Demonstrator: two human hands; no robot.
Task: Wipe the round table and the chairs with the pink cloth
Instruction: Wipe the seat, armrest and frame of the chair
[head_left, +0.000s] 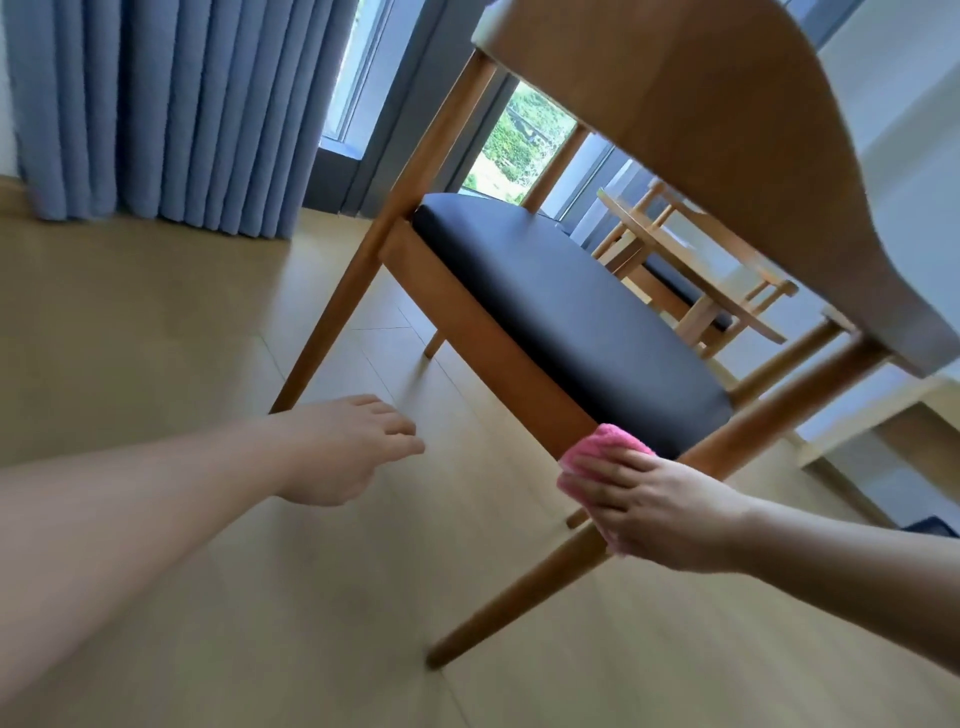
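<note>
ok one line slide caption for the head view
Right hand presses pink cloth against wooden chair frame.

Nothing readable anywhere here, honestly: no labels, brand marks, numbers or signs on anything in view.

- Your right hand (670, 512) covers most of the pink cloth (597, 457); only a bunched end shows, against the chair (571, 306) frame's corner.
- The chair's backrest is cut off by the top edge.
- The round table (691, 249), beyond the chair, is partly hidden behind that backrest.
- Your left hand (353, 447) is blurred; you can't tell its fingers' exact pose.
</note>
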